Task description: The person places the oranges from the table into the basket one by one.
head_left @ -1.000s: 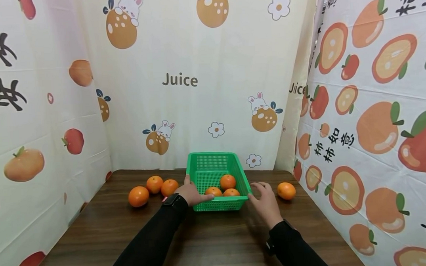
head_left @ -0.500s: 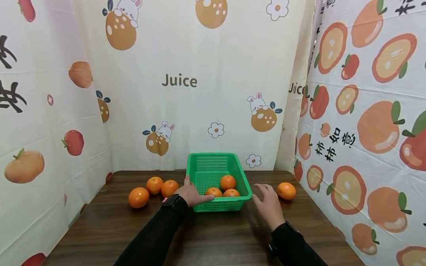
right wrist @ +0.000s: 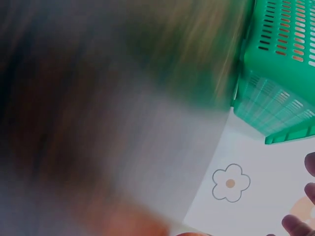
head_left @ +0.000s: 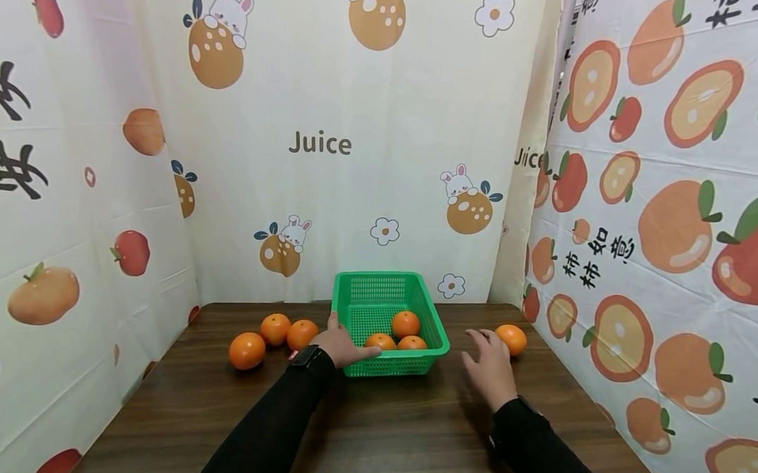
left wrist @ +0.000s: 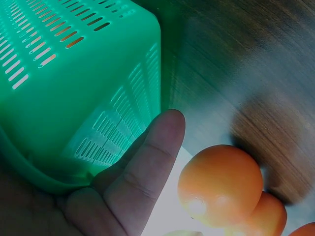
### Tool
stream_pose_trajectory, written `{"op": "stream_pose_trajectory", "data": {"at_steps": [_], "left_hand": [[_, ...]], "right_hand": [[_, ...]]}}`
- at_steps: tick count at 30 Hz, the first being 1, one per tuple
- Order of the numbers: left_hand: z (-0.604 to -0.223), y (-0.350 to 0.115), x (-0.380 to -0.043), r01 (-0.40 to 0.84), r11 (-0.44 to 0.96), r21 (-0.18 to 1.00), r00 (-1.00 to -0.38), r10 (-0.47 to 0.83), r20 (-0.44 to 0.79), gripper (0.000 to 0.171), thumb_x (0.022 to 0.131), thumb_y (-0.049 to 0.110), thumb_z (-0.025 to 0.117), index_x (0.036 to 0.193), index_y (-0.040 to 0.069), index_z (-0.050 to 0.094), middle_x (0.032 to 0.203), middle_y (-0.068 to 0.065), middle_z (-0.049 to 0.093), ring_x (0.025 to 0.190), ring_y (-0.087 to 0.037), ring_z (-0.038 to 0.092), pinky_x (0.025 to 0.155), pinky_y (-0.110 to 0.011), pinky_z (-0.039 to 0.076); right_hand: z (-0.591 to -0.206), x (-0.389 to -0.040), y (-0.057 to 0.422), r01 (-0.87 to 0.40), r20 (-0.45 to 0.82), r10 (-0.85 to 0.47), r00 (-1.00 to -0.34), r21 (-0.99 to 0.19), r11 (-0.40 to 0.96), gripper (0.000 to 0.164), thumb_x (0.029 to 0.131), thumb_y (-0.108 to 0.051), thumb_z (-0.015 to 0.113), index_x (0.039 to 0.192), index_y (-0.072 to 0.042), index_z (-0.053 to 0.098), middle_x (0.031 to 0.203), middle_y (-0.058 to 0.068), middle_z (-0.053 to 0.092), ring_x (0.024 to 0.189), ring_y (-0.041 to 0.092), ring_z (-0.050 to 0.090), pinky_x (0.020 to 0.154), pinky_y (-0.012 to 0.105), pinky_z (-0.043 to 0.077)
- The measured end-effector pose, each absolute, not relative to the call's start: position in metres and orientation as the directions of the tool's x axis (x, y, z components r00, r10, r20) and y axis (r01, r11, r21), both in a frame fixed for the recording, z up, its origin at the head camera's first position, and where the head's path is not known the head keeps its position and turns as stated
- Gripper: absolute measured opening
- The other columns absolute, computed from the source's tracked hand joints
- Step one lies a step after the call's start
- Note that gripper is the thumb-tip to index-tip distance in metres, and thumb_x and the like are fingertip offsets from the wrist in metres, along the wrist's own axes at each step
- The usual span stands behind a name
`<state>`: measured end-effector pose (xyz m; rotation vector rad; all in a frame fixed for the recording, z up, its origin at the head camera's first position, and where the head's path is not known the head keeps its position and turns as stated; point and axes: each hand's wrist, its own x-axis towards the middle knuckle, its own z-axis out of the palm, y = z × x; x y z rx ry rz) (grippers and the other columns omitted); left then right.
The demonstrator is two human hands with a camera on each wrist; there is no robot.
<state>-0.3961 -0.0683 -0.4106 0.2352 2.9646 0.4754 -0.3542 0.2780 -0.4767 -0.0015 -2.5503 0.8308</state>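
A green plastic basket [head_left: 378, 287] with slotted walls stands on the wooden table, three oranges [head_left: 405, 323] inside near its front. My left hand [head_left: 341, 346] rests at the basket's front left corner. Its thumb lies along the front rim; in the left wrist view a straight finger [left wrist: 150, 164] points along the outer side wall. My right hand [head_left: 491, 369] is apart from the basket on its right, fingers loosely spread and holding nothing. Its fingertips overlap the left edge of a single orange [head_left: 513, 340] in the head view. Motion blurs much of the right wrist view.
Left of the basket are three more oranges [head_left: 247, 351] in a loose cluster, close to my left wrist. The brown table [head_left: 387, 434] reaches back to a printed curtain [head_left: 352, 195], with patterned cloths along both sides.
My right hand has left the basket's front right corner and moved right to the single orange. The left hand and the basket have stayed where they were.
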Motion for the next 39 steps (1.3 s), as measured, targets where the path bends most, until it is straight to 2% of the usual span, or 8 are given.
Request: {"op": "stream_pose_trajectory", "data": {"at_steps": [11, 17, 25, 31, 39], "left_hand": [[-0.406, -0.068, -0.392, 0.132, 0.938, 0.321, -0.977, 0.177, -0.117, 0.117, 0.087, 0.088, 0.058, 0.156, -0.006, 0.048, 0.178, -0.023, 0.01, 0.086, -0.023, 0.066, 0.071, -0.034, 0.053], [-0.407, -0.067, -0.395, 0.135, 0.94, 0.314, -0.976, 0.18, -0.12, 0.118, 0.086, 0.09, 0.056, 0.153, -0.007, 0.051, 0.178, -0.024, 0.009, 0.092, -0.024, 0.067, 0.075, -0.036, 0.055], [-0.42, -0.066, -0.408, 0.12, 0.942, 0.314, -0.979, 0.165, -0.123, 0.126, 0.08, 0.095, 0.058, 0.154, -0.007, 0.05, 0.178, -0.022, 0.011, 0.084, -0.024, 0.066, 0.068, -0.035, 0.053], [-0.418, -0.067, -0.405, 0.13, 0.942, 0.311, -0.979, 0.172, -0.109, 0.123, 0.081, 0.094, 0.057, 0.151, -0.007, 0.054, 0.178, -0.023, 0.011, 0.08, -0.022, 0.066, 0.064, -0.033, 0.051], [-0.416, -0.068, -0.401, 0.142, 0.942, 0.305, -0.977, 0.184, -0.111, 0.119, 0.082, 0.094, 0.055, 0.151, -0.004, 0.056, 0.179, -0.022, 0.01, 0.083, -0.021, 0.068, 0.069, -0.034, 0.054]], "right_hand": [[-0.475, -0.358, 0.292, -0.121, 0.416, 0.126, -0.901, -0.518, 0.847, 0.054, 0.096, -0.014, 0.077, 0.147, -0.006, 0.061, 0.152, 0.031, 0.048, 0.139, 0.054, 0.044, 0.118, 0.067, 0.033], [-0.469, -0.361, 0.298, -0.08, 0.394, 0.14, -0.908, -0.492, 0.867, 0.055, 0.097, -0.014, 0.075, 0.149, -0.007, 0.059, 0.155, 0.031, 0.046, 0.14, 0.056, 0.043, 0.113, 0.071, 0.038], [-0.465, -0.364, 0.304, -0.038, 0.351, 0.151, -0.924, -0.478, 0.878, 0.058, 0.097, -0.015, 0.077, 0.152, -0.01, 0.057, 0.158, 0.03, 0.041, 0.14, 0.058, 0.041, 0.101, 0.073, 0.045], [-0.461, -0.369, 0.308, -0.036, 0.342, 0.136, -0.93, -0.451, 0.892, 0.06, 0.097, -0.018, 0.076, 0.153, -0.011, 0.056, 0.159, 0.03, 0.04, 0.138, 0.061, 0.041, 0.093, 0.074, 0.048], [-0.455, -0.373, 0.313, -0.002, 0.266, 0.131, -0.955, -0.448, 0.894, 0.063, 0.098, -0.021, 0.075, 0.156, -0.013, 0.052, 0.163, 0.032, 0.032, 0.145, 0.065, 0.03, 0.095, 0.082, 0.04]]}}
